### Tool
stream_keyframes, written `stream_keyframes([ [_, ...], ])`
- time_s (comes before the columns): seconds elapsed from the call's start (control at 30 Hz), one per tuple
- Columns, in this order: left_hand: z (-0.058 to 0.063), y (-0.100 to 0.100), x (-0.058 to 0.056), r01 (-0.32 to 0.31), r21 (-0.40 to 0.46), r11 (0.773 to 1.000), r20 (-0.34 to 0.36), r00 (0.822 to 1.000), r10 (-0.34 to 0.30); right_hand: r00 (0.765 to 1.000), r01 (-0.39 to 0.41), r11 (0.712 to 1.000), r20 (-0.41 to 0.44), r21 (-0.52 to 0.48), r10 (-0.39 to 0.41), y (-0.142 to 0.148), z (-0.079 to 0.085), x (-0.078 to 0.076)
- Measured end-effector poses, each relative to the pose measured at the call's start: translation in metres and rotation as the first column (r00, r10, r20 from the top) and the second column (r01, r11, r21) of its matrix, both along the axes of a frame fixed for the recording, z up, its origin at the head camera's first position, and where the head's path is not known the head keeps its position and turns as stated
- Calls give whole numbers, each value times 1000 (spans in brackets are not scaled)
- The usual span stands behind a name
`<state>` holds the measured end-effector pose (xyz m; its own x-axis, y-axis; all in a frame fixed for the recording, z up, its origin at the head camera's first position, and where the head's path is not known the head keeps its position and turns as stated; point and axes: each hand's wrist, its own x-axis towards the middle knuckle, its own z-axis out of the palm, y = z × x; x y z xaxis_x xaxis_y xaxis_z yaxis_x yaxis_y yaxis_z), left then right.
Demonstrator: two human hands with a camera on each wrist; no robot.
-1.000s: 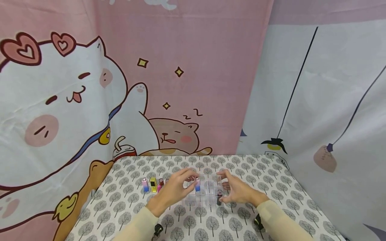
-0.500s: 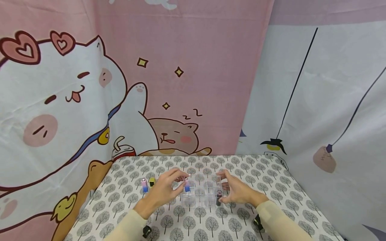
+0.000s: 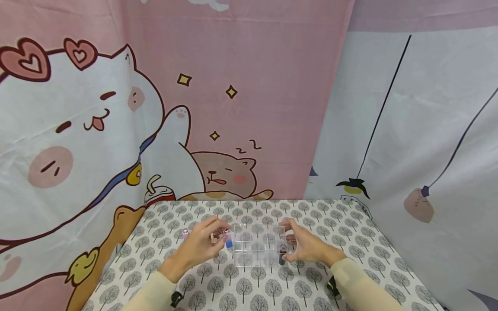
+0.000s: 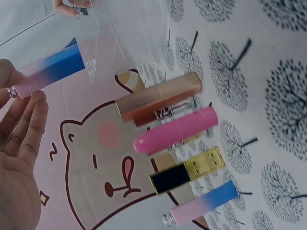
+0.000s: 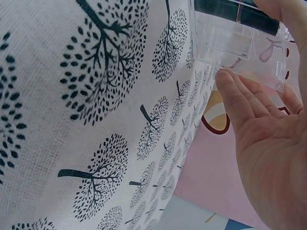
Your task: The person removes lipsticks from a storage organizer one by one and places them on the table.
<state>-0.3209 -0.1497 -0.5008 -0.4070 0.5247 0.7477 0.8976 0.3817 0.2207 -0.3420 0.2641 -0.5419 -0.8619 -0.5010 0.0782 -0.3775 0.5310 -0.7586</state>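
My left hand pinches a pink-and-blue lipstick tube by its pink end, just off the left side of a clear plastic organizer. My right hand grips the organizer's right side, thumb toward the front and fingers behind. A dark lipstick tube stands in the organizer's front right compartment, near that thumb. In the left wrist view several more tubes stand in a row: a rose-gold one, a bright pink one, a gold-and-black one and another pink-and-blue one.
The table wears a white cloth printed with grey trees. Behind it hangs a pink curtain with cartoon animals, and a pale curtain closes the right side. In the head view my left hand mostly covers the row of tubes.
My left hand has carried the pink-and-blue lipstick tube leftward, from over the organizer to beside its left edge. My right hand and the organizer have stayed in place.
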Motion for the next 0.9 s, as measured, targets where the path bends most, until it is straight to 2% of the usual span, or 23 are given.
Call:
stream_keyframes([
  [0.3, -3, -15, -1, 50, -12, 999, 33, 998, -50, 1000, 1, 1000, 13, -9, -1, 1, -1, 0],
  [0.57, -7, -30, 5, 11, -85, 996, 47, 999, -7, 1000, 13, 1000, 18, 2, -13, 1, -3, 0],
  [0.7, -10, -39, 4, 10, -86, 996, 43, 999, -7, 1000, 15, 1000, 11, 9, -15, 1, -4, -1],
  [0.9, -14, -54, 3, 29, -85, 996, 90, 996, -22, 1000, 9, 1000, 8, 2, -9, 1, -3, -2],
])
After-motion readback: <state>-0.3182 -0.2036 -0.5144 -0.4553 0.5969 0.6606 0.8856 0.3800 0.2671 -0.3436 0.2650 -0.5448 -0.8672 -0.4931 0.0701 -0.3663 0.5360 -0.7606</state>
